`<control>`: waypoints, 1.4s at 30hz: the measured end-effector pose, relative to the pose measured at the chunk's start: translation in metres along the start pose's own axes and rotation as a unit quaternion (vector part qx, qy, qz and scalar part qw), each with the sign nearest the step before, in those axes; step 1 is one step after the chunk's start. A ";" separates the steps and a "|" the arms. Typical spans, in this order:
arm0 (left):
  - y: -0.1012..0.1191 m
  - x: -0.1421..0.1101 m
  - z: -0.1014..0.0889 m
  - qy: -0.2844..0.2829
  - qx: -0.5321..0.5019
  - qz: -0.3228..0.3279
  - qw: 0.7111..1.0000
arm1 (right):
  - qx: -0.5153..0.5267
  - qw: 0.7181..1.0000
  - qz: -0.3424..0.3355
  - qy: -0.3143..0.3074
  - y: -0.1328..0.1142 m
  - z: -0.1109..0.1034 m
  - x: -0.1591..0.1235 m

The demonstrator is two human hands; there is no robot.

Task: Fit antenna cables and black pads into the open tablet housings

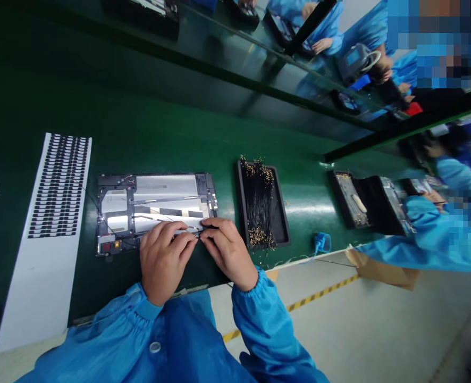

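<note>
An opened tablet (166,186) lies flat on the green bench, its silvery battery and black frame showing. A thin black cable (111,230) loops over its left side and runs towards its lower edge, partly hidden by my left hand. Above that edge, near the tablet's lower right corner, my left hand (164,258) is closed in a pinch on the cable. Fingertips almost touching it, my right hand (229,250) pinches at the same spot. Between them the cable's small end is mostly covered.
Right of the tablet, a black tray (282,213) holds a bundle of black cables (258,202) with gold-coloured ends. A white sheet (40,287) with rows of black stickers lies left. Farther right are another tray (349,205), a blue clip-like object (322,243) and co-workers in blue sleeves.
</note>
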State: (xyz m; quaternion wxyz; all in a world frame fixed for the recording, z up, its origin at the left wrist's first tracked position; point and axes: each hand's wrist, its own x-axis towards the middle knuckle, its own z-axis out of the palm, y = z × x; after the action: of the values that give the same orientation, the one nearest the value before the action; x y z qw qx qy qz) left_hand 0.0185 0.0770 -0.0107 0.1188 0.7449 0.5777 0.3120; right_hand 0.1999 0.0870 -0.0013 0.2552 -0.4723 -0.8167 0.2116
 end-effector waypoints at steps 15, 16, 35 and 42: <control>-0.009 -0.009 0.000 0.000 0.007 0.067 0.998 | 0.023 0.992 -0.011 0.120 0.006 0.021 -0.019; -0.010 -0.010 -0.001 0.004 0.005 0.077 0.997 | 0.017 0.993 -0.020 0.115 0.006 0.021 -0.020; -0.011 -0.018 0.000 0.000 0.028 0.120 0.992 | -0.001 0.993 -0.026 0.114 0.002 0.024 -0.023; -0.015 -0.022 -0.006 0.007 0.019 0.083 0.996 | 0.038 0.989 0.002 0.143 0.005 0.022 -0.020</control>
State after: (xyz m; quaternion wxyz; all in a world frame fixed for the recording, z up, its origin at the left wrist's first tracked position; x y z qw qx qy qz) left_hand -0.0002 0.0602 -0.0209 0.0744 0.7900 0.5209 0.3148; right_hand 0.1979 0.0696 -0.0256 0.3861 -0.4895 -0.7624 0.1732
